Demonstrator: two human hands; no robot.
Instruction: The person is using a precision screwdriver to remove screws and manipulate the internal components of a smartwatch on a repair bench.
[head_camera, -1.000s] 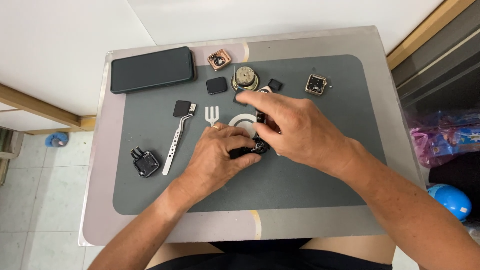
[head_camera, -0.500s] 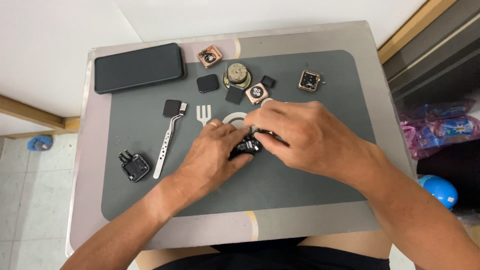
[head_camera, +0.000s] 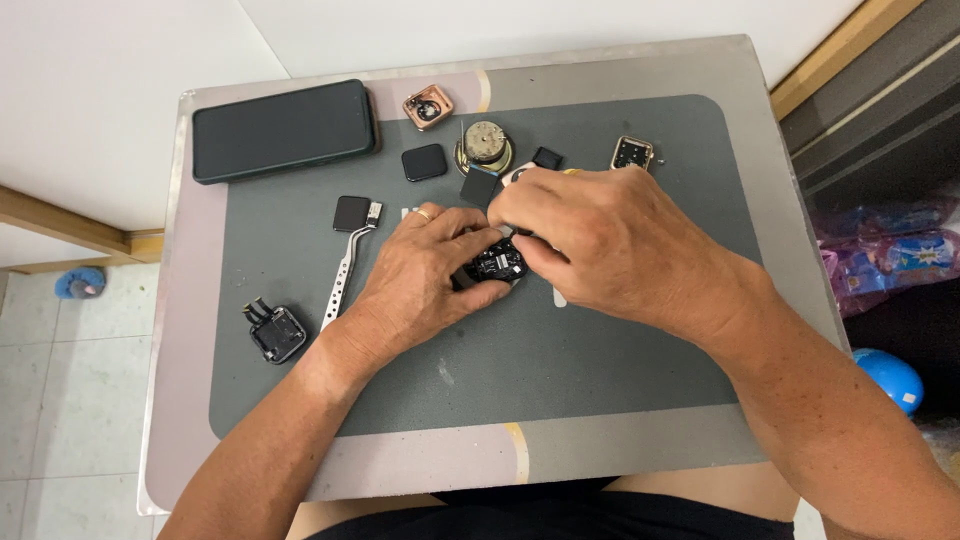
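A small black watch case (head_camera: 495, 265), opened so its dark inner parts face up, sits near the middle of a grey mat (head_camera: 600, 380) on a small table (head_camera: 640, 70). Both hands meet over it. The left hand (head_camera: 425, 275) wraps around the case from the left and below, fingers curled and thumb pressed to its near edge, pinning it flat to the mat so it does not slide. The right hand (head_camera: 600, 235) comes in from the right and bends over the top of the case, fingertips pinched together at its upper edge; whether they grip a small part or tool there cannot be told, since the fingers hide it.

Spare parts lie just past the hands, within easy reach. A round metal disc (head_camera: 486, 145) sits beyond the right hand, with a small black square (head_camera: 546, 157) beside it and a gold-rimmed case (head_camera: 633, 152) further right. A black screen (head_camera: 424, 161) lies left of the disc, and a copper-coloured case (head_camera: 428, 106) beyond that, off the mat. Silver tweezers (head_camera: 345, 275) lie to the left of the left hand, their tips touching another black screen (head_camera: 352, 212). A dark module (head_camera: 275, 332) sits alone near the mat's left edge. A dark phone (head_camera: 284, 130) lies face up at the table's far left corner, well apart from the work.
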